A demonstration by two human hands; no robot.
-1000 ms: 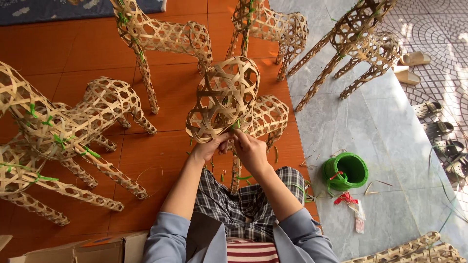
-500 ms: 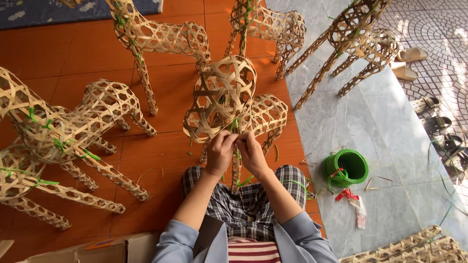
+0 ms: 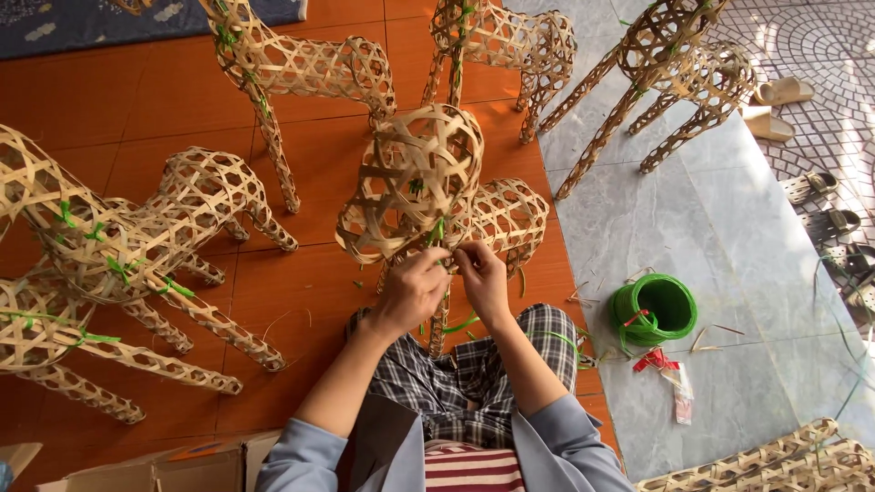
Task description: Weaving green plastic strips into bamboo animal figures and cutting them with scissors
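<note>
Orange tiled floor (image 3: 301, 292) underneath everything, giving way to grey stone paving (image 3: 729, 383) right of the woven basket piece. Around that piece, standing woven deer frames: a big one (image 3: 301, 68) just behind it, another (image 3: 506, 41) behind and to its right, a third (image 3: 665, 64) farther right on the grey stone, and two more (image 3: 137, 237) well to its left, tied at the joints with green strips, probably to keep legs and bodies together. Set apart in a ring, apparently to leave working room in the middle.

Woven basket piece (image 3: 415, 182) itself: a rounded open-weave bamboo shape, held up over the lap in front of a smaller woven body (image 3: 510, 214), tilted toward the camera so its lower edge faces the fingers.

Left hand (image 3: 412, 290) and right hand (image 3: 481, 278) together at that lower edge, fingertips pinched on a thin green tie (image 3: 437, 232); close grip, seemingly for twisting or knotting it.

Right of the basket piece, on the grey stone, a green coil of wire or cord (image 3: 654, 310), near enough for reaching. Just below that coil, a small red and clear flat packet (image 3: 670, 378). Far below and left of the basket piece, at the picture's bottom edge, a brown cardboard box flap (image 3: 164, 465). Sandals (image 3: 775, 100) well off to the right.
</note>
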